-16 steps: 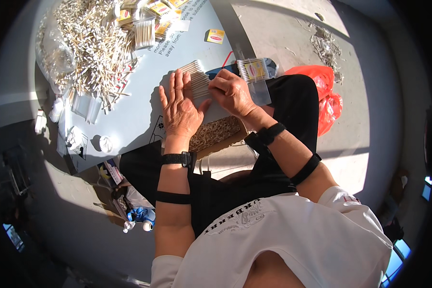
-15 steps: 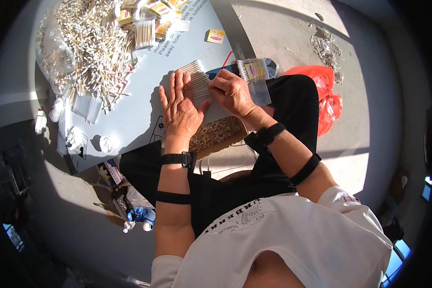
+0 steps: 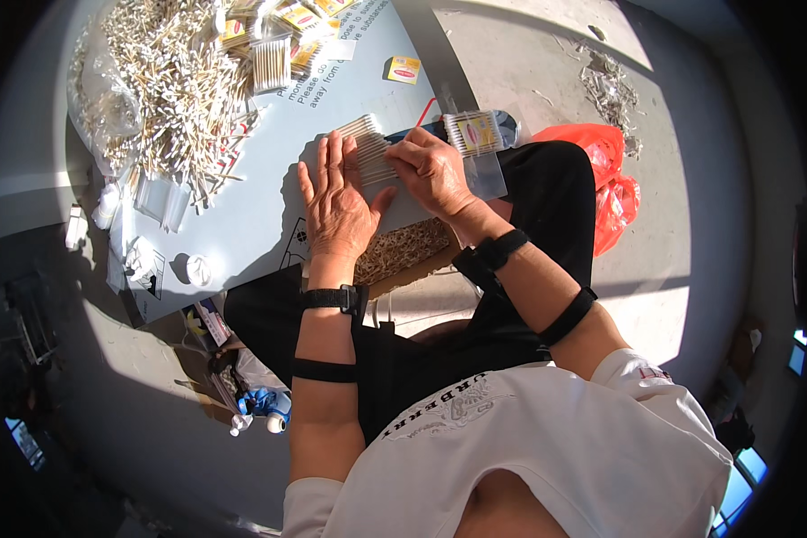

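A flat row of cotton swabs [image 3: 370,143] lies side by side on the grey tabletop [image 3: 269,179]. My left hand [image 3: 339,202] is laid flat against the row's left ends, fingers stretched out and thumb apart. At the opposite ends, my right hand [image 3: 435,175] has its fingers pinched together at the swab tips; whatever is between them is hidden. Just beyond the right hand, a clear packet of swabs with a yellow card [image 3: 477,133] lies at the table's right edge. A loose yellow-and-white card [image 3: 403,70] lies farther back.
A big heap of loose swabs [image 3: 175,90] covers the table's far left, beside filled packets [image 3: 272,65] and clear empty sleeves [image 3: 163,199]. An open cardboard box [image 3: 408,253] sits below the near edge. Red plastic bags [image 3: 610,202] stand on the floor at right.
My right hand has shifted very slightly at the swab ends, still pinched. The left hand stays almost where it was, and the row looks nearly the same.
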### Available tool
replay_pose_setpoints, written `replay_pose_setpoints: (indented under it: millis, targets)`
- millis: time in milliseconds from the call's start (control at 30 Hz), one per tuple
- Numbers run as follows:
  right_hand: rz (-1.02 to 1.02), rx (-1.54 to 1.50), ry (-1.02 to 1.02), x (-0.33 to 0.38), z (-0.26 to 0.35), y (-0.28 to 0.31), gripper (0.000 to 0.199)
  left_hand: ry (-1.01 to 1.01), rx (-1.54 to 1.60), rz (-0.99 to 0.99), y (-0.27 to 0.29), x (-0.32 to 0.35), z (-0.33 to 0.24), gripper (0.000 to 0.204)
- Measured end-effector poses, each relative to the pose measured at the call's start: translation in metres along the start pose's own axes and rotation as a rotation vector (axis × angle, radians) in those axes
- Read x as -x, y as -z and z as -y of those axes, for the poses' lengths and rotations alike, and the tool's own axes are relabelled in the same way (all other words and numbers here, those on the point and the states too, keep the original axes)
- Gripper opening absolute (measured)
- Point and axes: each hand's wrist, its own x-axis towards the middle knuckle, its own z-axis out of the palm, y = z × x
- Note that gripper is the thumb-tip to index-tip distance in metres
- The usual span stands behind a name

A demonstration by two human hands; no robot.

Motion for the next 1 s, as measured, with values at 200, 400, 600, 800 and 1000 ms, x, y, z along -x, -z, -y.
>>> replay_pose_setpoints:
  millis: [200, 400, 600, 800, 1000]
  targets:
    - [0.028, -0.044, -0.012, 0.000, 0.000, 0.002, 0.006, -0.005, -0.046, 0.020, 0.000, 0.000, 0.001, 0.088]
    - [-0.005, -0.033, -0.032, -0.013, 0.001, -0.002, 0.009, -0.009, -0.038, 0.015, -0.006, 0.002, 0.004, 0.090]
    - [0.032, 0.058, -0.048, -0.015, 0.003, -0.004, 0.009, 0.002, -0.027, 0.049, -0.002, 0.000, 0.002, 0.090]
    - [0.076, 0.085, 0.006, -0.011, 0.000, -0.003, 0.009, 0.007, -0.031, 0.052, -0.003, 0.001, 0.003, 0.090]
    - [0.020, -0.018, -0.067, -0.021, 0.002, -0.005, 0.009, -0.007, -0.010, 0.046, -0.004, 0.001, 0.004, 0.089]
